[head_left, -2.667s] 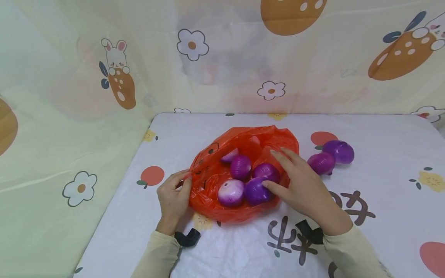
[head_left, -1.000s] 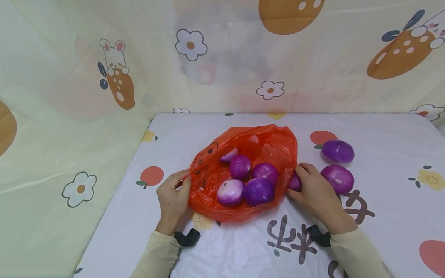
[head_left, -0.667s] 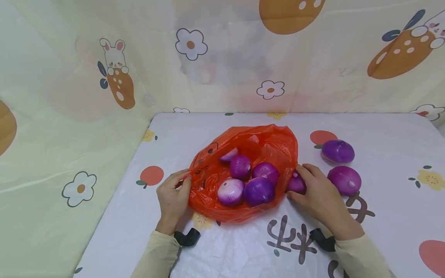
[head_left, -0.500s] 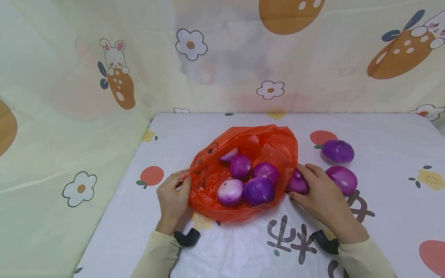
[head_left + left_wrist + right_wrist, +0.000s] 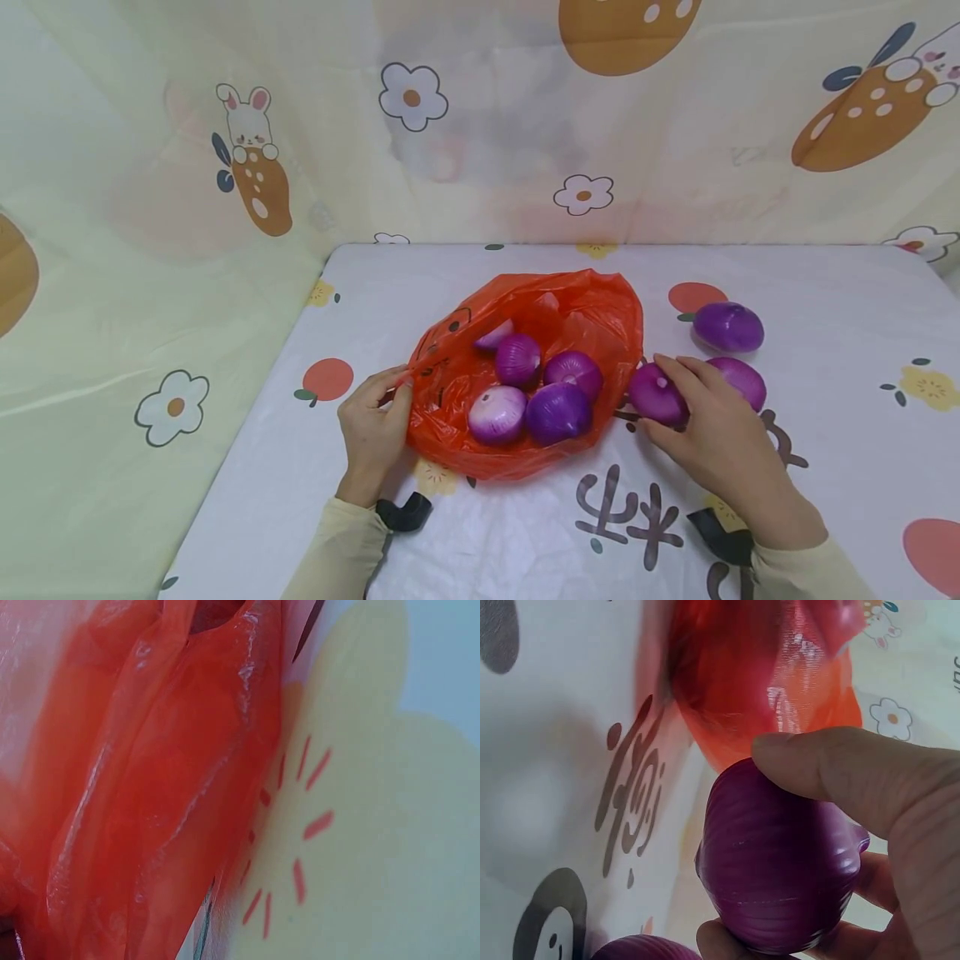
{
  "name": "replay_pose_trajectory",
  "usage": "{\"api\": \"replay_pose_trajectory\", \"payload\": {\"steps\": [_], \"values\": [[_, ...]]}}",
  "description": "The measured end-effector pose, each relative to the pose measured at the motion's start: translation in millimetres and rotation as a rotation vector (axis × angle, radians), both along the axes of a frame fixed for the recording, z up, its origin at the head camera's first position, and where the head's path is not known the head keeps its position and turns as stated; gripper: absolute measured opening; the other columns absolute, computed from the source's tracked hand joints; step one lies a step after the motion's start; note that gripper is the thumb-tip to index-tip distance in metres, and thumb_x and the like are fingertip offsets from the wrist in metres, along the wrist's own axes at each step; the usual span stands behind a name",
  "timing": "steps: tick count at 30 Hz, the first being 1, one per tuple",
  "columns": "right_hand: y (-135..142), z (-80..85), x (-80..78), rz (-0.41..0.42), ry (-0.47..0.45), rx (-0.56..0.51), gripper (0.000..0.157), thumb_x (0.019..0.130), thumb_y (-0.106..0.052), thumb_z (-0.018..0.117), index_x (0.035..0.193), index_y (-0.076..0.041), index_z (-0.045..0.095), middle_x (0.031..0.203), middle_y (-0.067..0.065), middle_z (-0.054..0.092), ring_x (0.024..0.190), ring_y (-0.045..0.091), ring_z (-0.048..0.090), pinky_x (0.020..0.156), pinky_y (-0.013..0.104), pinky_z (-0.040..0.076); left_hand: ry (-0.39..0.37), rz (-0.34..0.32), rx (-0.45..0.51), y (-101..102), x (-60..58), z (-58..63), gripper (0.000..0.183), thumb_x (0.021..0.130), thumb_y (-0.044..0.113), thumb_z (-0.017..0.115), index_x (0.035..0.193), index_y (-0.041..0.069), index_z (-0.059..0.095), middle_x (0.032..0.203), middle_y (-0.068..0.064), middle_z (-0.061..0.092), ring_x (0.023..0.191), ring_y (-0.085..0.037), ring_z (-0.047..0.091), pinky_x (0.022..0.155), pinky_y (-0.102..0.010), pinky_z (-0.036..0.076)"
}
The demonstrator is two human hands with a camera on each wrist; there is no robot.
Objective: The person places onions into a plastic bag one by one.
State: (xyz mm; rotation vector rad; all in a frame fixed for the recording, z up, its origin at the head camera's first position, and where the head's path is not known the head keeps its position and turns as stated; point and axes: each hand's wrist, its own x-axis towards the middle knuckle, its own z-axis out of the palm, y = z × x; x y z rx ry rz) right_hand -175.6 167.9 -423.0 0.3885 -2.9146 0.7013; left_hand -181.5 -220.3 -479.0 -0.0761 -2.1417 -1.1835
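Observation:
A thin red plastic bag (image 5: 457,458) lies with its mouth spread wide, and several purple onions (image 5: 558,412) sit inside it. My left hand (image 5: 375,425) pinches the bag's left edge between thumb and fingers; only red film shows in the left wrist view. To the right of the bag, my right hand (image 5: 723,442) grips a purple onion (image 5: 656,393), thumb on one side and curled fingers on the other, as the right wrist view shows. Just behind that hand is another onion (image 5: 742,382), partly covered by it. A third onion (image 5: 727,327) lies farther back.
A white tablecloth (image 5: 525,542) printed with fruit, flowers and dark characters covers the table. Behind and to the left hangs a patterned curtain (image 5: 480,150). Black wrist mounts (image 5: 405,512) jut from both sleeves.
My right hand has come out of the bag's mouth, gripped an onion beside the bag and drawn it slightly right, away from the rim. My left hand has stayed put.

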Motion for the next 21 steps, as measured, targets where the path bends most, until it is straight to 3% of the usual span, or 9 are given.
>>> {"api": "replay_pose_trajectory", "payload": {"steps": [21], "values": [[-4.7,15.4,7.9,0.042,0.169,-0.056,0.085,0.072,-0.022,0.095,0.144,-0.001,0.057,0.138,0.03,0.055,0.12,0.053,0.056,0.083,0.074,0.053,0.002,0.0,-0.013,-0.1,0.6,1.3,0.015,0.092,0.002,0.071,0.103,0.001,0.082,0.106,-0.011,0.079,0.096,-0.026,0.077,0.081,-0.01,0.055]]}}
